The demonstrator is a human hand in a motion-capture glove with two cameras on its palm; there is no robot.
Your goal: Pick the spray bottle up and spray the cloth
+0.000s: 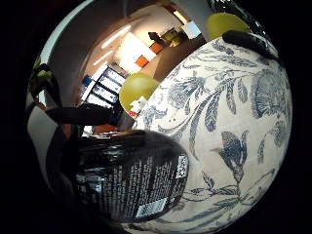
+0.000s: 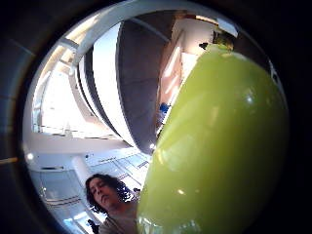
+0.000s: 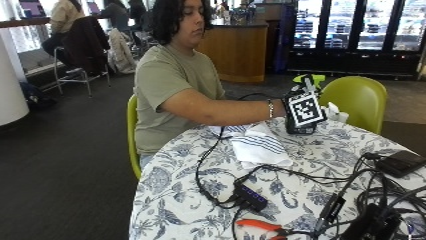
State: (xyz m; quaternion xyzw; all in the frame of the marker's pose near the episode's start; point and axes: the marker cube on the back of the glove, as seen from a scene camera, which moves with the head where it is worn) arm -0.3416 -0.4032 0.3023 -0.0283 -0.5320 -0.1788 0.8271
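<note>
Glossy black plastic spray bottle [image 1: 129, 178]; striped woven cloth [image 3: 259, 145]

**No legible text in my views**

I see a black bottle [image 1: 129, 180] carrying a white-print label and a small square code, but I cannot read any of it. No other words, brands or numbers are legible to me.

A white tablecloth [image 3: 313, 165] printed with blue-grey flowers and leaves covers the table. On it lies a white cloth [image 3: 256, 145] with dark blue stripes. The spray bottle [image 3: 301, 112] is black with a lime-green top. The chair [image 3: 356, 97] behind is olive green. Orange-handled pliers [image 3: 263, 226] lie near a black hub [image 3: 249, 196].
</note>
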